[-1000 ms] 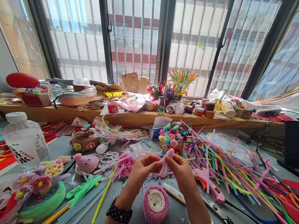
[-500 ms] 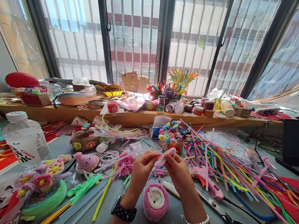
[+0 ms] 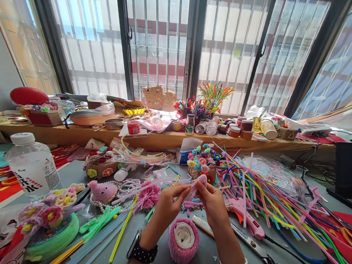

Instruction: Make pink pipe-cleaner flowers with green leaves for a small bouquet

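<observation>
My left hand [image 3: 165, 205] and my right hand [image 3: 213, 203] meet above the grey table, both pinching a small pale pink fuzzy pipe-cleaner piece [image 3: 197, 185] between their fingertips. Just below them, close to me, stands a pink fuzzy cup [image 3: 183, 240] with white stuffing inside. A black watch sits on my left wrist and a pearl bracelet on my right.
Many coloured pipe cleaners [image 3: 265, 190] lie spread on the right, over a pink glue gun [image 3: 248, 221] and scissors [image 3: 260, 254]. A water bottle [image 3: 32, 164], a pink pig figure [image 3: 102, 191], pearls and a green flower basket [image 3: 47, 229] crowd the left. A cluttered wooden sill [image 3: 163, 139] runs behind.
My hands have turned the pink piece and drawn slightly closer together; it has tilted from upright to slanting and back near my fingertips. Nothing else has moved.
</observation>
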`<action>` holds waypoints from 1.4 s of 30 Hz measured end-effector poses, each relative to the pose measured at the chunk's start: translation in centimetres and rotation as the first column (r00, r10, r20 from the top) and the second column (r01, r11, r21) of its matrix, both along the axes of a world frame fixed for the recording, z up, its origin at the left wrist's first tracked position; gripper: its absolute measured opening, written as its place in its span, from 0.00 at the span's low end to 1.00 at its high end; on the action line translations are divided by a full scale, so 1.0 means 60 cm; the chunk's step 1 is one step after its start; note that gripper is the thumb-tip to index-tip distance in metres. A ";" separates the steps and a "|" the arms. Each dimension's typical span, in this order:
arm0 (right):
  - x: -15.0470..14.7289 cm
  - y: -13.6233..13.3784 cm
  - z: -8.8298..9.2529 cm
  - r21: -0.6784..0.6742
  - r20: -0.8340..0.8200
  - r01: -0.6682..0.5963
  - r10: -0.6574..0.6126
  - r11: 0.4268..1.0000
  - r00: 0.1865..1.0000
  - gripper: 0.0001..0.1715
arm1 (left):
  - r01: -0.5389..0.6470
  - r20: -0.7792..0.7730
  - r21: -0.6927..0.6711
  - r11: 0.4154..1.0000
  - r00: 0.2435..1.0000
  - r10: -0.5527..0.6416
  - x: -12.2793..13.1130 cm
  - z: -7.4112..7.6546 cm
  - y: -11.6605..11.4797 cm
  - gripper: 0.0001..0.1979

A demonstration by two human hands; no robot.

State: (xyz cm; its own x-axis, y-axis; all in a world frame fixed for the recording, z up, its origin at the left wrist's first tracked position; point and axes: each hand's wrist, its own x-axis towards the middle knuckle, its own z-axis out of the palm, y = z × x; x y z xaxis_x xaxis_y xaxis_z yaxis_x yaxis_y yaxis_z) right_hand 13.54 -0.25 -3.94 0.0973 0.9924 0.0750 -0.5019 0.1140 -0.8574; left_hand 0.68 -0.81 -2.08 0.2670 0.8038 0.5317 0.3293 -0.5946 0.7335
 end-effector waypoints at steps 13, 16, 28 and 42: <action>0.018 -0.001 0.007 0.064 0.208 -0.106 0.090 0.992 0.974 0.23 | 0.017 0.269 -0.364 0.931 0.959 0.087 -0.003 -0.007 0.007 0.11; 0.031 -0.005 0.014 0.120 0.278 -0.142 0.104 0.982 0.955 0.20 | 0.044 0.306 -0.416 0.908 0.947 0.094 -0.005 -0.002 0.006 0.11; 0.010 -0.008 0.015 0.121 0.302 -0.138 0.096 0.983 0.949 0.15 | 0.096 0.351 -0.383 0.919 0.935 0.049 0.010 -0.010 0.002 0.12; 0.008 -0.009 0.013 0.088 0.243 -0.146 0.121 0.985 0.962 0.15 | 0.095 0.231 -0.336 0.937 0.973 -0.016 -0.011 0.011 -0.001 0.11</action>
